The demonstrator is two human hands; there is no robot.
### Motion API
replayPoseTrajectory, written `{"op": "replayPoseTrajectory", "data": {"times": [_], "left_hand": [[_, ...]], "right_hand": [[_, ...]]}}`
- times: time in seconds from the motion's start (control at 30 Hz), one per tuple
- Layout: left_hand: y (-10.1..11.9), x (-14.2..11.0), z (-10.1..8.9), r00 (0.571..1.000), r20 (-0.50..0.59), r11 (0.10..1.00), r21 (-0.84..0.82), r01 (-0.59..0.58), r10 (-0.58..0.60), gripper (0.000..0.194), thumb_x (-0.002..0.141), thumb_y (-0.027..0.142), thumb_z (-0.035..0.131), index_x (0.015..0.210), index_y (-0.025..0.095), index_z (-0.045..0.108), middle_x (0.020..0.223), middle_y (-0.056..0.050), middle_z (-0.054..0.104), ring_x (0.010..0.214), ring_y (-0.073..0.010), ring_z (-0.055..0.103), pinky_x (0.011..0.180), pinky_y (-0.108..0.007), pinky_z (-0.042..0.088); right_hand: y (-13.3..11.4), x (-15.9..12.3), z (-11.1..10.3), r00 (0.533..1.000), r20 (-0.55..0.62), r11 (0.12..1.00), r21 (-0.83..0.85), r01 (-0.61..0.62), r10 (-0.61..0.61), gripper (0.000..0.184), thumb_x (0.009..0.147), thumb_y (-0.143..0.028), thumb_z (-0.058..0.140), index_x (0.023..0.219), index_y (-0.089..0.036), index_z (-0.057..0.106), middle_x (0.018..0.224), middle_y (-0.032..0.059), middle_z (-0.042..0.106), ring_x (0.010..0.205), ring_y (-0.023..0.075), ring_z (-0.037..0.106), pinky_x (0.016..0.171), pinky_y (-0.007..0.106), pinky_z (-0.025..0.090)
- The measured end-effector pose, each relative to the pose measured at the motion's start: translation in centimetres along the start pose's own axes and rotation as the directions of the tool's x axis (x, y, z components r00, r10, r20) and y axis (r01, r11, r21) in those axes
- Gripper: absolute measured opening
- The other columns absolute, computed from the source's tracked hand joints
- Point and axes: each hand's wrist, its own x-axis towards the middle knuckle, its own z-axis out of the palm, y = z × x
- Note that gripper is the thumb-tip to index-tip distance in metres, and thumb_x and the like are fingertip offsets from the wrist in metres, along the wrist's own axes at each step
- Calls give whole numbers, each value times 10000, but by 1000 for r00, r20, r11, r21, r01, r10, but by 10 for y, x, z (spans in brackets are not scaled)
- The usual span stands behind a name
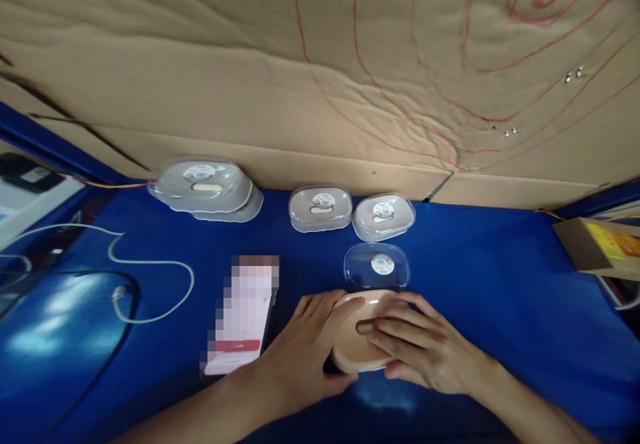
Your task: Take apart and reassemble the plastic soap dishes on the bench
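A peach-coloured oval box (353,347) with a brown oval piece (365,327) on its top is between my hands near the front of the table. My left hand (320,337) is closed round its left side, thumb toward me. From the right, my right hand (425,341) grips the box, with fingertips lying over its top beside the brown piece. The underside of the box is hidden. Just behind it lies a clear plastic lid (360,267) with a round white label. Two grey oval boxes with clear lids, a left one (300,214) and a right one (363,224), stand farther back.
More grey lidded boxes (230,212) are stacked at the back left. A phone (240,311) with a partly blurred screen lies left of my hands. White cable (190,284) curls on the blue table (480,264). Brown cardboard (225,91) rises behind; a carton (580,247) stands right.
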Motion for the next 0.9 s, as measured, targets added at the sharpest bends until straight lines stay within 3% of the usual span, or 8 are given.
{"op": "replayPoseTrajectory", "data": {"times": [0.17,0.33,0.4,0.47,0.53,0.63,0.77,0.9], "left_hand": [[3,0,1,1000,9,999,53,-12,11,1006,738,187,860,1587,304,334,1468,-110,588,1260,-344,612,1057,-513,528],[1,-3,6,999,-48,996,89,-13,17,1112,689,336,960,1589,271,309,1491,-182,535,1287,-400,587,1022,-574,545],[2,-5,5,990,-140,996,85,-14,26,972,718,362,940,1518,248,399,1475,-190,530,1300,-392,574,1016,-546,548],[5,-6,0,977,-185,991,103,-87,105,722,804,350,874,1413,239,502,1427,-165,569,1277,-351,586,1028,-510,533],[10,-6,-5,961,-113,958,169,-232,253,455,910,323,778,1312,240,584,1357,-119,637,1231,-295,613,1059,-482,498],[17,-6,-9,898,55,857,278,-433,436,155,1035,289,631,1174,229,665,1182,-57,736,1139,-226,647,1070,-428,461],[24,-7,-8,838,157,772,330,-543,522,141,1068,239,576,1071,226,716,885,8,736,867,-175,646,948,-352,477],[29,-12,-5,776,244,715,303,-630,581,120,1037,233,634,1053,273,746,862,60,747,817,-162,620,888,-316,489]], "right_hand": [[0,-3,-6,996,-84,998,58,-7,12,350,1101,-385,528,1314,-157,686,1116,89,823,1078,250,751,1055,405,565],[6,-9,-26,977,-195,994,87,-67,83,272,1053,-265,550,1271,-176,687,985,95,812,921,273,762,808,424,614],[10,-10,-32,963,-245,992,83,-97,115,245,1023,-212,559,1222,-183,699,927,91,796,861,267,752,736,423,592],[13,-10,-35,952,-267,987,99,-128,150,234,1001,-164,549,1171,-198,705,890,78,783,816,251,740,699,411,564],[14,-9,-34,955,-245,982,127,-141,169,216,993,-150,541,1122,-208,704,868,61,770,780,230,726,692,400,543],[13,-7,-28,969,-193,981,147,-129,157,150,989,-161,561,1053,-192,693,842,47,751,752,207,710,695,381,514],[10,-4,-19,964,-188,971,186,-150,185,166,1024,-183,523,1040,-191,688,858,52,759,778,205,711,714,376,506],[9,0,-12,983,-126,985,128,-116,132,188,1065,-233,508,1077,-183,688,921,60,776,849,198,722,790,370,523]]}}
